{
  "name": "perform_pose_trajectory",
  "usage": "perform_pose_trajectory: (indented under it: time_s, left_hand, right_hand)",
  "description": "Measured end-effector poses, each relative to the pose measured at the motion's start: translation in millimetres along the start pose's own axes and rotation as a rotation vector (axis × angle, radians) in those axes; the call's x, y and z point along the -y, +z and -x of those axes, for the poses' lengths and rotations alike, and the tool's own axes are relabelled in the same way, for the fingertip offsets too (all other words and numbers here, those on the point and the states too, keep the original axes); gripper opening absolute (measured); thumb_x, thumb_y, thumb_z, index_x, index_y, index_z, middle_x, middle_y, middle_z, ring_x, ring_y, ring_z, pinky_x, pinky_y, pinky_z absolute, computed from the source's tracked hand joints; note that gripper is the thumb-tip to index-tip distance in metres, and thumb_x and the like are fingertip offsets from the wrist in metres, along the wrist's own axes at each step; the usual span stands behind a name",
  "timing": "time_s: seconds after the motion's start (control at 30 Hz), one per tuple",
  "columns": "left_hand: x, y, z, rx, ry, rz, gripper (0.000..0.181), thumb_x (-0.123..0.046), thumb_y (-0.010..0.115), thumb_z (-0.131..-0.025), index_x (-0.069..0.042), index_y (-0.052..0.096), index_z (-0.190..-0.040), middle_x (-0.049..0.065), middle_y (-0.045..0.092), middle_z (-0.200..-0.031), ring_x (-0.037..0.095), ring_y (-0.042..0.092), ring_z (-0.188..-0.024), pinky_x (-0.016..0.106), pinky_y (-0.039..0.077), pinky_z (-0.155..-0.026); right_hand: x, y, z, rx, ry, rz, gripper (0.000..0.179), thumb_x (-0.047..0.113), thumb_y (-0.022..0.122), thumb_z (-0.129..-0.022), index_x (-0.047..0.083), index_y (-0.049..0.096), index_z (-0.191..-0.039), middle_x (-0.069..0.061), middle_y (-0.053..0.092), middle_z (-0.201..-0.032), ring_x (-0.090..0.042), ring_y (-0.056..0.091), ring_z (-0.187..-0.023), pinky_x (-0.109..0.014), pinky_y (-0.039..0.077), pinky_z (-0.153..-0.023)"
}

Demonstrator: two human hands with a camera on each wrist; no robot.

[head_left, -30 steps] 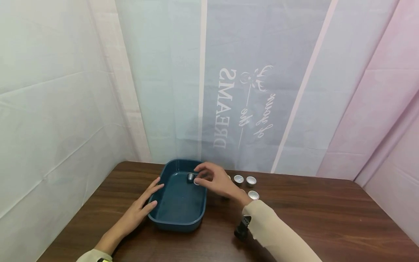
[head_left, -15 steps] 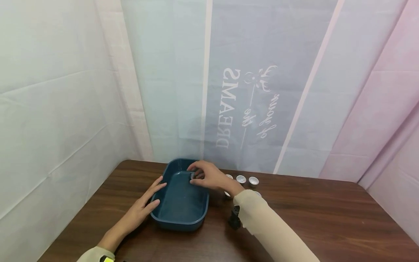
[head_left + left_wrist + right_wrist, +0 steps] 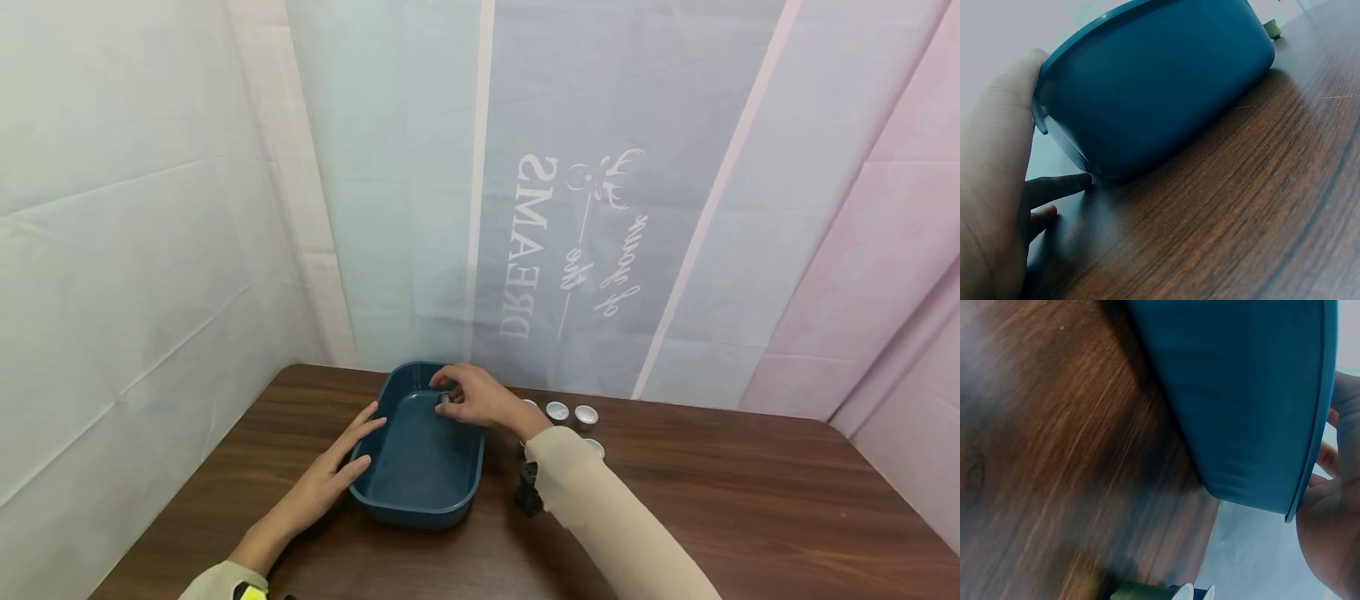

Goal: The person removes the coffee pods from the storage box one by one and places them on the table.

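Note:
A deep blue-green plastic tub (image 3: 420,467) stands on the table. My left hand (image 3: 330,467) lies along its left rim with fingers spread; in the left wrist view, some fingertips (image 3: 1079,182) reach low beside the tub's wall. My right hand (image 3: 480,402) reaches over the right rim into the tub's far right part. Its thumb and fingers are curled around a small dark coffee capsule (image 3: 445,398), which they partly hide. To the right of that hand, several coffee capsules with pale lids, such as one capsule (image 3: 557,411), stand on the table.
The dark wood table (image 3: 712,500) extends to the right. Behind it hangs a pale printed cloth (image 3: 570,250). In the right wrist view a green capsule (image 3: 1144,591) and a blue one show at the bottom edge. My right sleeve (image 3: 600,492) partly covers the capsules.
My right hand has moved slightly left and deeper over the tub, its fingers closing in around the dark capsule that stood visible there. The left hand stays on the rim. The head view has shifted slightly.

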State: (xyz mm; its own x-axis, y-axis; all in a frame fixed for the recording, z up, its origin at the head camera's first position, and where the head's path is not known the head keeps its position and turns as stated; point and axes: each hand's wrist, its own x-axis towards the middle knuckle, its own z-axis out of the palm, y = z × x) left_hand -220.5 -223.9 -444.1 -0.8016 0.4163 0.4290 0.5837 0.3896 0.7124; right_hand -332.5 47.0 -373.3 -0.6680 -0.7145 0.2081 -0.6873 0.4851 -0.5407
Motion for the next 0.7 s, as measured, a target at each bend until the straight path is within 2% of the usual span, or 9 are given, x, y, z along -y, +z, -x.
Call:
perform_pose_trajectory:
  time_s: [0.1,0.17,0.4,0.47,0.57,0.63,0.7]
  left_hand:
    - [-0.5,-0.3,0.0,-0.002,0.003,-0.007,0.05,-0.004,0.044,-0.1,-0.015,0.034,-0.148,0.004,0.014,-0.159,0.034,0.015,-0.142,0.028,0.023,-0.108]
    - [-0.9,-0.5,0.1,-0.002,0.006,-0.004,0.05,-0.004,0.044,-0.1,-0.015,0.034,-0.148,0.004,0.014,-0.159,0.035,0.015,-0.142,0.017,0.019,-0.104]
    - [-1.0,-1.4,0.3,-0.004,0.005,-0.009,0.051,-0.004,0.044,-0.1,-0.017,0.034,-0.148,0.005,0.014,-0.159,0.034,0.016,-0.142,0.017,0.02,-0.104]
    - [-1.0,-1.5,0.3,-0.003,0.0,-0.011,0.051,-0.005,0.044,-0.1,-0.016,0.034,-0.148,0.005,0.013,-0.159,0.034,0.016,-0.142,0.022,0.022,-0.106]
    - [-0.6,-1.2,0.0,0.003,-0.004,-0.011,0.05,-0.005,0.044,-0.1,-0.014,0.034,-0.148,0.004,0.013,-0.159,0.035,0.015,-0.142,0.044,0.025,-0.108]
    - [0.4,-1.0,-0.5,0.009,-0.006,-0.008,0.05,-0.005,0.044,-0.1,-0.012,0.034,-0.148,0.004,0.013,-0.159,0.036,0.015,-0.141,0.059,0.025,-0.104]
    - [1.6,-0.6,-1.0,0.013,-0.004,0.002,0.05,-0.005,0.044,-0.1,-0.011,0.033,-0.148,0.004,0.012,-0.159,0.038,0.015,-0.141,0.067,0.023,-0.099]
  right_hand:
    - [0.8,-0.1,-2.3,0.003,0.008,0.01,0.039,0.018,0.067,-0.091,0.005,0.057,-0.126,-0.01,0.053,-0.124,-0.027,0.061,-0.103,-0.025,0.051,-0.08]
    - [1.5,-0.3,-3.8,0.014,0.023,0.028,0.039,0.018,0.067,-0.091,0.006,0.057,-0.127,-0.008,0.053,-0.126,-0.025,0.061,-0.103,-0.024,0.05,-0.079]
    - [6.8,1.4,-10.6,0.092,0.047,0.134,0.045,0.015,0.071,-0.088,0.014,0.056,-0.13,-0.006,0.052,-0.127,-0.022,0.059,-0.106,-0.026,0.048,-0.083]
    - [8.3,2.8,-12.4,0.114,0.055,0.144,0.047,0.015,0.071,-0.087,0.016,0.056,-0.131,-0.005,0.052,-0.127,-0.021,0.059,-0.107,-0.027,0.048,-0.083]
    - [9.4,5.2,-14.5,0.127,0.065,0.124,0.049,0.014,0.072,-0.086,0.017,0.055,-0.132,-0.004,0.051,-0.128,-0.019,0.06,-0.106,-0.025,0.049,-0.082]
    - [9.6,6.8,-15.9,0.129,0.061,0.098,0.05,0.012,0.073,-0.086,0.016,0.055,-0.132,-0.004,0.052,-0.128,-0.018,0.061,-0.104,-0.025,0.049,-0.081]
    - [10.0,8.4,-17.0,0.14,0.054,0.078,0.05,0.01,0.073,-0.085,0.016,0.055,-0.131,-0.004,0.053,-0.129,-0.017,0.061,-0.103,-0.024,0.049,-0.081]
